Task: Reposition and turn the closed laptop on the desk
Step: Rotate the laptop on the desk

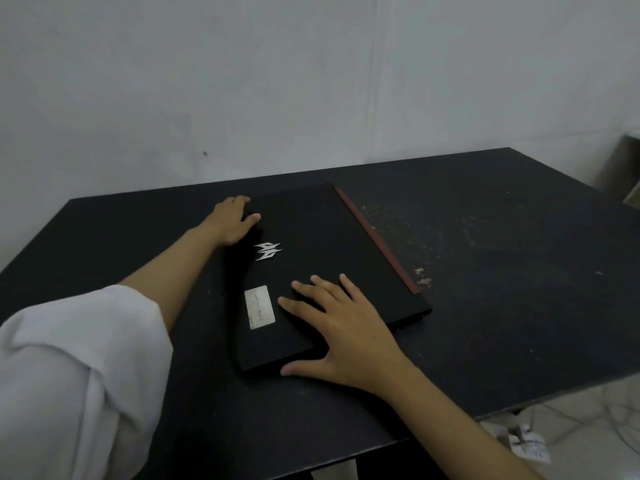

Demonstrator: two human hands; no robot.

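A closed black laptop lies flat on the black desk, turned at an angle. Its lid carries a silver logo and a pale sticker, and a dark red strip runs along its right edge. My left hand grips the laptop's far left corner, thumb on the lid and fingers curled over the far edge. My right hand lies flat on the lid near the front edge, fingers spread, with the thumb alongside the laptop's front side.
A grey wall stands close behind the desk. The desk's front edge runs diagonally at the lower right, with white cables and papers on the floor below it. Scuffed, dusty patches mark the desk to the right of the laptop.
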